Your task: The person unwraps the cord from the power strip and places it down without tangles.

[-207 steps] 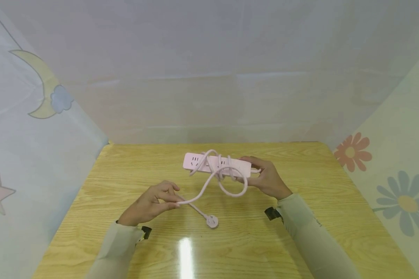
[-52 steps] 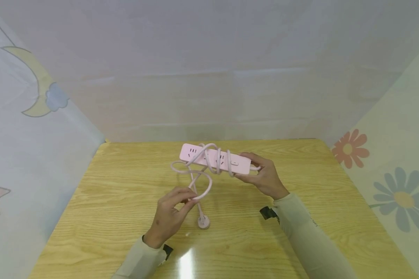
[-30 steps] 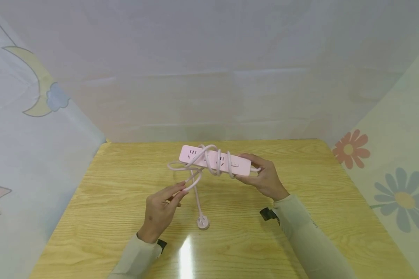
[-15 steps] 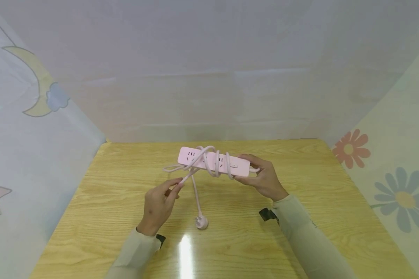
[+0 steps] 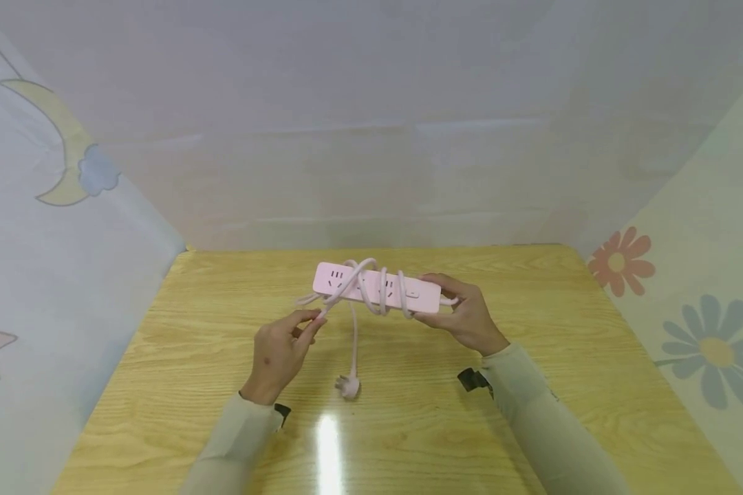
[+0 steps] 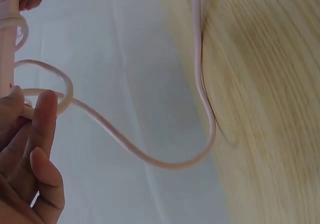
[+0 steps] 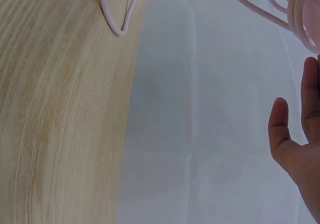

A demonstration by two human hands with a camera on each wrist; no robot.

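Note:
In the head view a pink power strip (image 5: 393, 289) is held up above the table, slightly lower at its right end. Its pink cord (image 5: 355, 340) winds around the body in loose turns, one crossing diagonally near the left sockets. My right hand (image 5: 470, 322) grips the right end, where the cord comes out. Just below the left end, my left hand (image 5: 278, 350) pinches the cord between thumb and fingers. From there a length hangs to the plug (image 5: 348, 386), prongs facing left. The left wrist view shows a small cord loop (image 6: 67, 84) at the fingertips and slack cord (image 6: 150, 159) sagging beyond.
The wooden table (image 5: 179, 385) spans the area below both hands. A pale cloth wall (image 5: 371, 185) rises behind it, with printed cloth sides left and right. A bright light reflection (image 5: 329, 454) lies near the front.
My left hand has moved up and left, close to the strip, pulling the once wide loop small. The plug has shifted left and turned. My right hand keeps its grip on the strip.

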